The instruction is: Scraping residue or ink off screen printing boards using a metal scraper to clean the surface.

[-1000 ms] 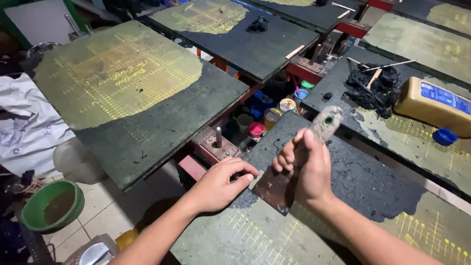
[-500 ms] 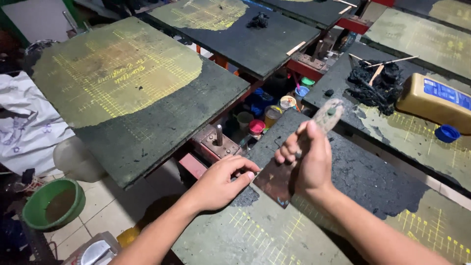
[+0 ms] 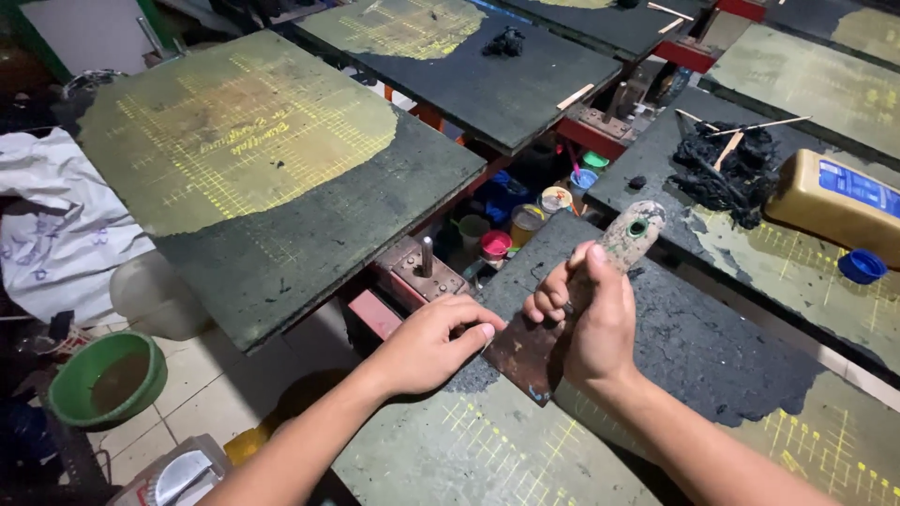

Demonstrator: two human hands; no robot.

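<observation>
Down at the near edge, the right hand (image 3: 595, 323) is wrapped tight around the handle of a scraper (image 3: 572, 305), fingers curled closed and thumb laid along the grip, with the grimy handle end poking up past the knuckles. The flat rusty blade (image 3: 520, 351) angles down onto the nearest platen (image 3: 712, 375), right where dark crust meets cleaned yellow grid. The left hand (image 3: 431, 342) rests beside it, fingers loosely bent and fingertips pressing on the blade's edge, holding nothing as such, more steadying the metal. One scraper, and it looks stiff and fairly light, a thin rigid blade that should not flex much; the handle is caked and probably a bit slick, so a full fist low on the grip seems the sound place to take it, well off the blade edge. Just past the hands, a metal bracket with an upright pin (image 3: 422, 267), one of them. Beyond that, a cluster of small paint pots (image 3: 525, 225) in the gap, about six, partly hidden. To the right, one yellow bottle (image 3: 834, 201) lying on its side, its blue cap (image 3: 861, 266) off beside it, and a heap of black scrapings (image 3: 722, 164) with two sticks in it. Far left, one green bowl (image 3: 105, 375). At least five platens show.
</observation>
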